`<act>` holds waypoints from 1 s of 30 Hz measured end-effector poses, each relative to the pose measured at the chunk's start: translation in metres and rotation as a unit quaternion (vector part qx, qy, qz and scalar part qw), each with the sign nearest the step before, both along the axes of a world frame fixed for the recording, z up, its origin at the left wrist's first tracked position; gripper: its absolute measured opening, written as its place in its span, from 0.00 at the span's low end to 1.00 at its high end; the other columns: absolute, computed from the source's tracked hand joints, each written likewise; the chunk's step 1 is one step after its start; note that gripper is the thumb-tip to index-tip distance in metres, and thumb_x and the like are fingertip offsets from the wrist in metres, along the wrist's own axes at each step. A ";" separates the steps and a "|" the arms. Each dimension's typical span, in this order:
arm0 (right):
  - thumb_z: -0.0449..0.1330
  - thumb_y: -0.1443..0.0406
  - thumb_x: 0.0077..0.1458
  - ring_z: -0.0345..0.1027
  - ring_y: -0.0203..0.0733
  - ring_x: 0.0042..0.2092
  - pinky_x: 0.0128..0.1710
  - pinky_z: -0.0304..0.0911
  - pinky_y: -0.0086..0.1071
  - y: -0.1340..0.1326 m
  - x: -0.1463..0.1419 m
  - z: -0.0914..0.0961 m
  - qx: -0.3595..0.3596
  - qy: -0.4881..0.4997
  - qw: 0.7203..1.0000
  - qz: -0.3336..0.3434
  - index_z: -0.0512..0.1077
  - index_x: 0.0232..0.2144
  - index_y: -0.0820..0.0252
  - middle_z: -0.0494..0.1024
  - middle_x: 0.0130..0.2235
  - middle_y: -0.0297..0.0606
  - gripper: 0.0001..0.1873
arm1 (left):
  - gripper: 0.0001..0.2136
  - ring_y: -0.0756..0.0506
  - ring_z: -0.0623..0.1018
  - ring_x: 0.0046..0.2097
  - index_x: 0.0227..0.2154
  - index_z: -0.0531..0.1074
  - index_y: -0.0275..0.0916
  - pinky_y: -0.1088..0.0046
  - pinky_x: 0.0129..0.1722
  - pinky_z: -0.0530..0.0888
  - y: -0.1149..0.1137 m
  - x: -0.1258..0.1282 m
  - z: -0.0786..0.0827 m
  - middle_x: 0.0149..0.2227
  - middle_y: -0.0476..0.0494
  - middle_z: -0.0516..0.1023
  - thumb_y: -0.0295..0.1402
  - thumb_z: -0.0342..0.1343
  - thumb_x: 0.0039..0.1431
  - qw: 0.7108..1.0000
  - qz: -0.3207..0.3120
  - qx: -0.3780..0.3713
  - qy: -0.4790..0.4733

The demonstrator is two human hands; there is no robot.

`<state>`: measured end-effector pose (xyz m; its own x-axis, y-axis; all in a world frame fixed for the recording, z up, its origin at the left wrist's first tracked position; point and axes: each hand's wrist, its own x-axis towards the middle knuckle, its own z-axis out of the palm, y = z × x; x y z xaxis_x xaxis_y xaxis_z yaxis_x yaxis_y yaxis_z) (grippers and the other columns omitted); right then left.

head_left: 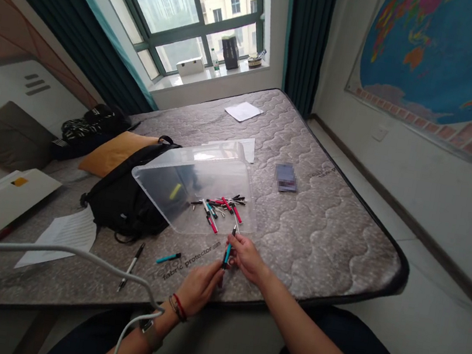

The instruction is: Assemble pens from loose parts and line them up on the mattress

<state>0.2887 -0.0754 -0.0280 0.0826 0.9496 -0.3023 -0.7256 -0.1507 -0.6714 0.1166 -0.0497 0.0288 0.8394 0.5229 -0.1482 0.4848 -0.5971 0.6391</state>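
Both of my hands are at the near edge of the mattress, holding a blue-and-black pen (227, 252) upright between them. The fingers of my left hand (201, 283) are closed around its lower end. My right hand (247, 255) pinches it higher up, close to the dark tip. Just beyond lies a clear plastic box (156, 203) with a heap of red, blue, white and black pen parts (216, 209). To the left, a blue pen piece (168, 258) with a black end rests on the mattress, and farther left lies a white-and-black pen (131, 268).
A black backpack (121, 201) lies left of the box, beside an orange cushion (116, 150). Paper sheets (62, 237) are on the mattress (320, 237). A blurred-out small item (285, 177) lies right of the box. A grey cable (74, 251) crosses in front of my left forearm.
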 end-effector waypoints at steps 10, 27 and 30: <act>0.65 0.48 0.48 0.63 0.31 0.25 0.16 0.53 0.22 -0.002 0.000 0.005 0.003 0.002 1.000 -0.023 0.65 0.34 0.57 0.68 0.29 0.28 0.22 | 0.20 0.51 0.68 0.20 0.40 0.70 0.38 0.76 0.20 0.62 0.004 0.004 -0.010 0.25 0.47 0.75 0.51 0.45 0.63 0.936 0.120 -0.327 -0.060; 0.60 0.46 0.52 0.66 0.34 0.24 0.18 0.55 0.23 0.001 -0.005 -0.002 -0.001 -0.037 0.999 -0.026 0.66 0.34 0.58 0.71 0.26 0.31 0.22 | 0.21 0.53 0.69 0.19 0.33 0.75 0.34 0.79 0.19 0.66 0.061 0.018 -0.001 0.23 0.48 0.75 0.50 0.53 0.57 0.977 0.119 -0.169 0.061; 0.59 0.46 0.52 0.67 0.34 0.24 0.18 0.55 0.24 0.002 -0.007 -0.004 0.004 -0.076 0.997 -0.013 0.67 0.34 0.59 0.72 0.25 0.31 0.22 | 0.18 0.50 0.74 0.23 0.38 0.77 0.35 0.77 0.24 0.70 0.104 0.042 0.005 0.26 0.45 0.79 0.44 0.49 0.61 0.983 0.162 -0.002 0.085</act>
